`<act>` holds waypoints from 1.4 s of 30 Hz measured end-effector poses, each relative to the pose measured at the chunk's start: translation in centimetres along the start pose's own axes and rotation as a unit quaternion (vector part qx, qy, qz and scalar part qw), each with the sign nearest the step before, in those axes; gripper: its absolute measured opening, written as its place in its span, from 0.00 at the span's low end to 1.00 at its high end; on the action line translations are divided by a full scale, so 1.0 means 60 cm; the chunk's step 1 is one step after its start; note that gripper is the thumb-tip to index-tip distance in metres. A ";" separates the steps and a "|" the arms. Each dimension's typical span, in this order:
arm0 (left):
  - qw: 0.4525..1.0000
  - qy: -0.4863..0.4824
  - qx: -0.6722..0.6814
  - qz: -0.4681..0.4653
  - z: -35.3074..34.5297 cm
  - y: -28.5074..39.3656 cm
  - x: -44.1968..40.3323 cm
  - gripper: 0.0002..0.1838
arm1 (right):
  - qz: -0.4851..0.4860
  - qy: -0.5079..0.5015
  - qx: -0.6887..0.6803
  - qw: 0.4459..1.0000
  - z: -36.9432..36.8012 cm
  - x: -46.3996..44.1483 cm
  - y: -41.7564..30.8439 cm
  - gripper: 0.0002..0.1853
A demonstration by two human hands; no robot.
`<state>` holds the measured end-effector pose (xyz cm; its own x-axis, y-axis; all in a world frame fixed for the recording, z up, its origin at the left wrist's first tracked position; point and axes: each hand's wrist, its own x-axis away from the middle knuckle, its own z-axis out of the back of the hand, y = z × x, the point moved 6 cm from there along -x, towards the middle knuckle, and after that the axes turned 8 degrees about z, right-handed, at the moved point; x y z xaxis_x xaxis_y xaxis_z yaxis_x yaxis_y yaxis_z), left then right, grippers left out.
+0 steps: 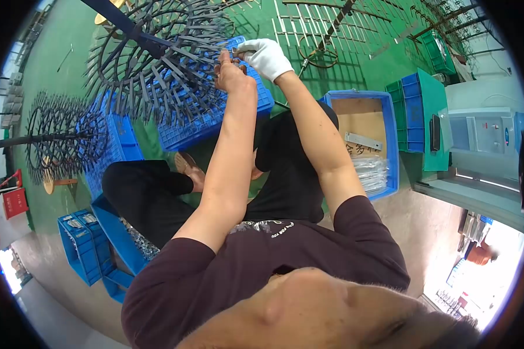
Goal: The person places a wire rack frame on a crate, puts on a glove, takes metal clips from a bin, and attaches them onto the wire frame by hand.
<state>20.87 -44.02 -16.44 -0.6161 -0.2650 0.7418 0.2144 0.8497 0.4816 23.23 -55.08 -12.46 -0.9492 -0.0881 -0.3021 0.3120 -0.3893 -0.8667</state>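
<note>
My left hand [233,75] is bare and closed, its thumb raised beside the prongs of a dark rack [174,81]. My right hand [266,59] wears a white glove and has its fingers pinched together, close against the left fingertips. Something small and shiny [234,53] shows between the two hands, too small to name. The round rack carries many dark, flat prongs on a central pole. Beneath the hands and the rack stands an upturned-looking blue crate [180,137].
At right, a blue bin [393,139] holds cardboard, a metal strip [363,141] and clear plastic packets [371,174]. Another pronged rack [64,139] stands at left. Blue crates [87,244] sit by my left leg. A metal-barred rack [326,29] is ahead on the green floor.
</note>
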 end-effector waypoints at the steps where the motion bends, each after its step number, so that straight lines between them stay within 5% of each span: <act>1: 1.000 -0.001 0.009 -0.002 -0.001 0.001 0.004 0.18 | 0.002 -0.004 0.054 0.999 0.001 0.000 -0.012 0.10; 3: 1.000 -0.002 0.017 -0.004 -0.001 0.002 0.009 0.18 | 0.005 -0.012 0.160 0.987 0.007 0.004 -0.052 0.10; 14: 0.998 0.024 0.055 -0.013 0.001 -0.004 0.010 0.15 | -0.031 0.000 0.147 0.989 0.009 0.007 -0.057 0.11; 17: 0.995 -0.096 -0.006 0.021 -0.002 -0.005 0.017 0.18 | -0.022 -0.005 0.181 0.983 0.008 0.012 -0.058 0.11; 20: 0.988 -0.118 -0.057 0.078 0.031 -0.011 0.046 0.18 | 0.002 0.014 0.195 0.981 0.018 0.025 -0.055 0.11; 24: 0.915 -0.289 -0.037 0.280 0.076 -0.043 0.035 0.21 | 0.002 0.005 0.164 0.986 0.046 0.067 -0.080 0.11; 26: 0.913 -0.280 -0.036 0.295 0.093 -0.039 0.054 0.24 | -0.035 -0.057 0.079 0.995 0.045 0.089 -0.095 0.11; 30: 0.896 -0.329 -0.052 0.293 0.117 -0.026 0.047 0.25 | -0.024 -0.117 0.122 0.985 0.033 0.133 -0.142 0.10; 31: 0.894 -0.339 -0.058 0.287 0.118 -0.020 0.048 0.25 | 0.038 -0.113 0.139 0.983 0.025 0.137 -0.155 0.11; 42: 0.877 -0.374 -0.070 0.294 0.135 0.009 0.053 0.21 | 0.080 -0.127 0.208 0.966 0.009 0.135 -0.146 0.14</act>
<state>12.90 -40.75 -17.61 -0.6817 0.6178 0.3919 0.7201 0.6612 0.2102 12.80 -52.85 -7.10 -0.8865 -0.3794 -0.2649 0.4614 -0.6832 -0.5659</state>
